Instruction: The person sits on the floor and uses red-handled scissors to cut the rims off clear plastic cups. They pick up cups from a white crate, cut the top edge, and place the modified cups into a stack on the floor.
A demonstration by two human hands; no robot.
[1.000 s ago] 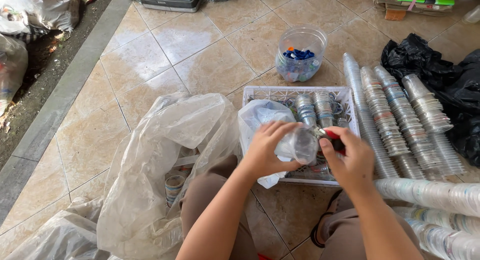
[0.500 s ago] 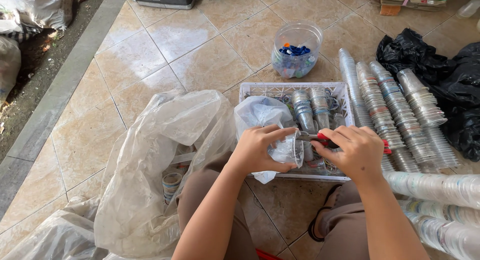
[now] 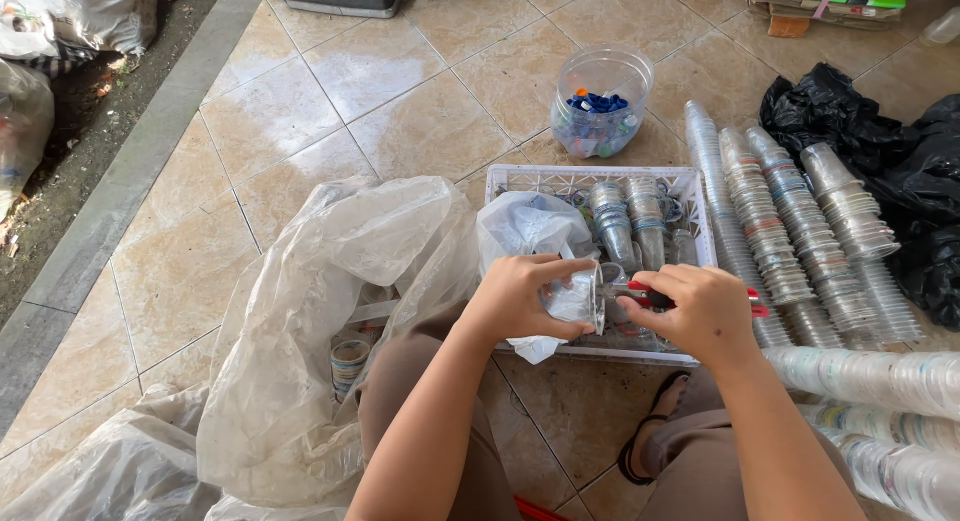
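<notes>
The left hand (image 3: 520,299) is wrapped around a small clear plastic cup (image 3: 578,303), fingers curled over its body. The cup lies on its side above the near edge of a white slotted plastic crate (image 3: 700,196), its long axis running left to right and its open rim facing right, toward the other hand. The right hand (image 3: 700,309) is closed on a red-handled tool (image 3: 650,295) whose tip meets the cup's rim; the working end is hidden between the fingers and the cup, so its kind is hard to make out.

Near the person's left knee, a large crumpled translucent plastic bag (image 3: 330,311) sits open on the tiled floor, with a few cups dimly visible inside. At the right edge, long stacks of nested clear cups (image 3: 790,231) lie on the tiles, and the nearest ones are cut off by the frame.

Inside the crate are short cup stacks and a white bag. Beyond its far edge stands a clear round plastic jar (image 3: 602,101) of blue caps.
</notes>
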